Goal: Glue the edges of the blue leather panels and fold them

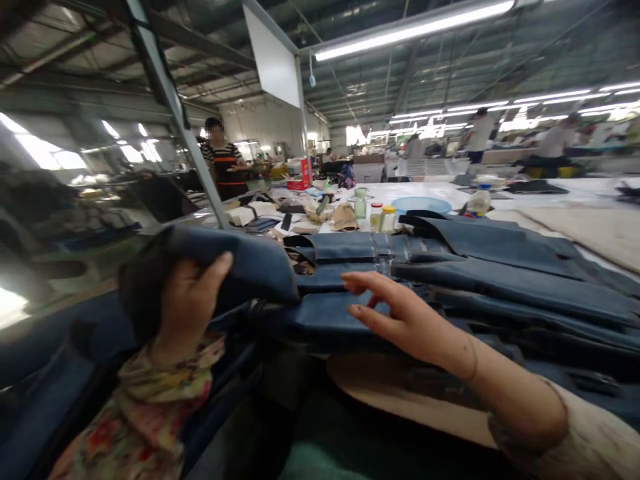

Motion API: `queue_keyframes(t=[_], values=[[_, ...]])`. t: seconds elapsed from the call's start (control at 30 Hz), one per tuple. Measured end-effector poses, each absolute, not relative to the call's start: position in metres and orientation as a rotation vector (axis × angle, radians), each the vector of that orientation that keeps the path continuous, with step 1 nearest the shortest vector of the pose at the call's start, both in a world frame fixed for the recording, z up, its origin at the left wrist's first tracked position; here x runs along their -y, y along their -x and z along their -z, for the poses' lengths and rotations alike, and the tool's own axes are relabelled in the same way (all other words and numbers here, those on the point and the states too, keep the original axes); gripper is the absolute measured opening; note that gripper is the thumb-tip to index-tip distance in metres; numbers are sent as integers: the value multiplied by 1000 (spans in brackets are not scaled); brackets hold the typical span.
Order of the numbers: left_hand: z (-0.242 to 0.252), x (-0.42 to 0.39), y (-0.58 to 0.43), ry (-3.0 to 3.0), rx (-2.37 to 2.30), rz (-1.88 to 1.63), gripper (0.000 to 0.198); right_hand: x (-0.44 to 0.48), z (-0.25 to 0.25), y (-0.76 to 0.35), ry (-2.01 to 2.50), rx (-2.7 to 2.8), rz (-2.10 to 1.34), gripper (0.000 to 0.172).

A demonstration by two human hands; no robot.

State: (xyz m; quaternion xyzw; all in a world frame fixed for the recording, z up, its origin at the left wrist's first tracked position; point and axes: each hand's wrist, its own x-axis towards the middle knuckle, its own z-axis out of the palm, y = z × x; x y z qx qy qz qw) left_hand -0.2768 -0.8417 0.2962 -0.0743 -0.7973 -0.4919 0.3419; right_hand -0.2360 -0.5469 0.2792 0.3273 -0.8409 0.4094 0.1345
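Observation:
My left hand [187, 303] grips a dark blue leather-like piece [255, 260], thumb on its near face and the other fingers hidden behind it. The piece is raised and bent over at the left, partly blurred. My right hand [395, 310] hovers with thumb and fingers apart, holding nothing. Beneath and beyond it, a pile of similar blue pieces [505, 273] spreads across the table to the right. More blue material [45, 413] hangs or lies at the lower left, under my left arm.
Beyond the pile stand glass jars [387, 219], a pale blue basin [423, 205] and a plastic bottle [479, 201] on the white table [500, 201]. A slanted metal post [185, 127] rises at the left. A tan curved panel [410, 403] lies below my right arm. Other people work farther back.

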Motion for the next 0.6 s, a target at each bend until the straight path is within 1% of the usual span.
queue_keyframes(t=[0.07,0.17,0.27,0.33,0.37,0.43,0.53,0.6], values=[[-290,821,269,225,2003,1277,31,571,-288,250,-1044,2345,-1030,49],[-279,803,265,322,2010,1418,27,611,-296,267,-1176,2214,-836,65],[-263,805,257,348,1997,1581,28,642,-292,280,-1285,2139,-802,75],[-249,812,250,315,2020,1662,31,654,-286,286,-1342,2166,-827,76],[-241,816,246,304,2061,1677,33,658,-283,289,-1367,2200,-832,74],[-226,822,237,302,2152,1671,37,662,-277,293,-1419,2275,-795,64],[-208,827,224,280,2155,1675,47,665,-274,296,-1505,2318,-683,42],[-200,826,213,274,2135,1620,53,669,-276,299,-1505,2306,-667,31]])
